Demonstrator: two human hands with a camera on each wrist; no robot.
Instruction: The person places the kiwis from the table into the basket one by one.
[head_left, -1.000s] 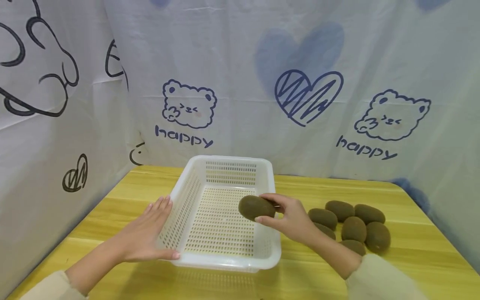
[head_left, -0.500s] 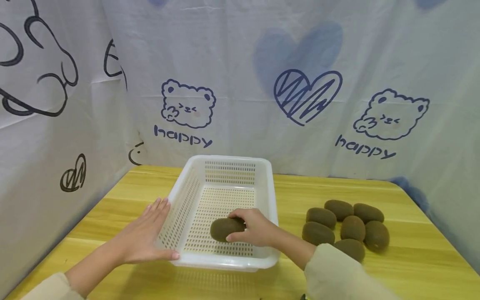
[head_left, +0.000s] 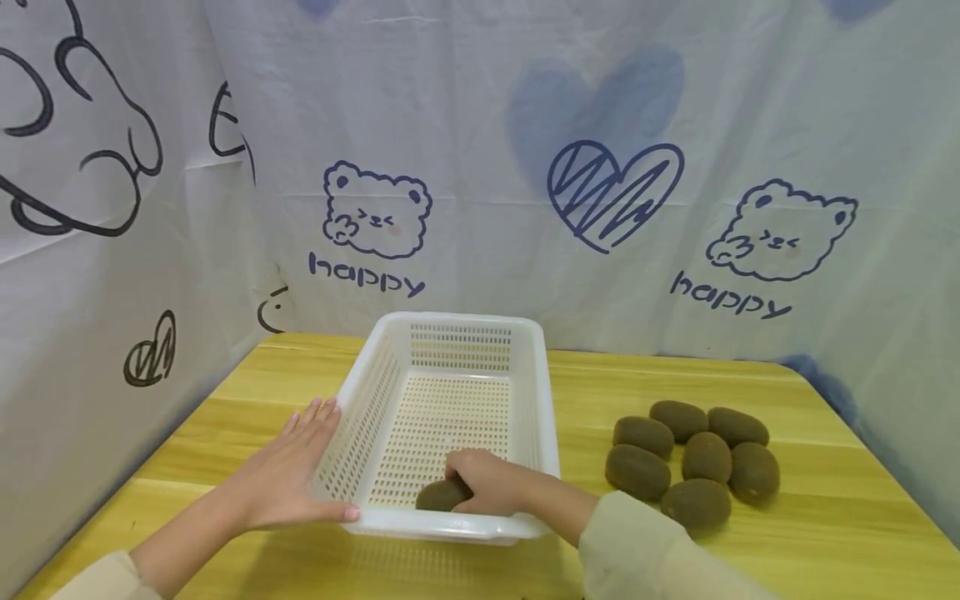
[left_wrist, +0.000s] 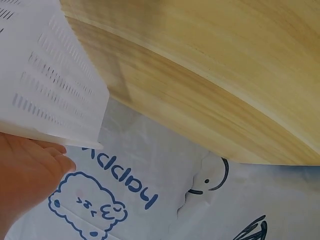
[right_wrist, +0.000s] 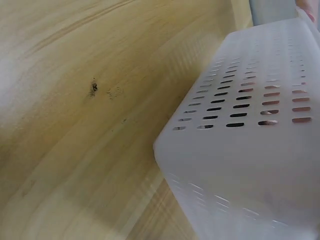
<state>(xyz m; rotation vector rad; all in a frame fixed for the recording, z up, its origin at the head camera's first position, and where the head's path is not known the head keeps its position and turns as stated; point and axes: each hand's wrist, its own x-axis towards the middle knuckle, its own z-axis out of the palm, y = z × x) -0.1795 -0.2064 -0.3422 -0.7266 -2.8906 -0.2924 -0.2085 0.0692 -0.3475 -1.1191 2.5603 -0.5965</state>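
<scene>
A white slotted plastic basket (head_left: 442, 523) stands on the wooden table. My left hand (head_left: 288, 475) rests against its left side with straight fingers along the rim and the thumb at the front corner; the left wrist view shows those fingers by the basket's edge (left_wrist: 55, 85). Inside, low by the front wall, my right hand (head_left: 491, 485) grips a brown kiwi (head_left: 437, 497), whose lower part is hidden behind the front rim. From the right wrist, the basket's outer wall (right_wrist: 240, 160) covers most of that hand, with bits of it showing through the slots.
Several more kiwis (head_left: 707, 457) lie grouped on the table (head_left: 810, 533) to the right of the basket. Behind and at the left hangs a pale cloth (head_left: 487, 250) printed with bears and hearts.
My right hand has carried the kiwi from over the basket's right side down to its front inner wall. The left hand has stayed at the rim.
</scene>
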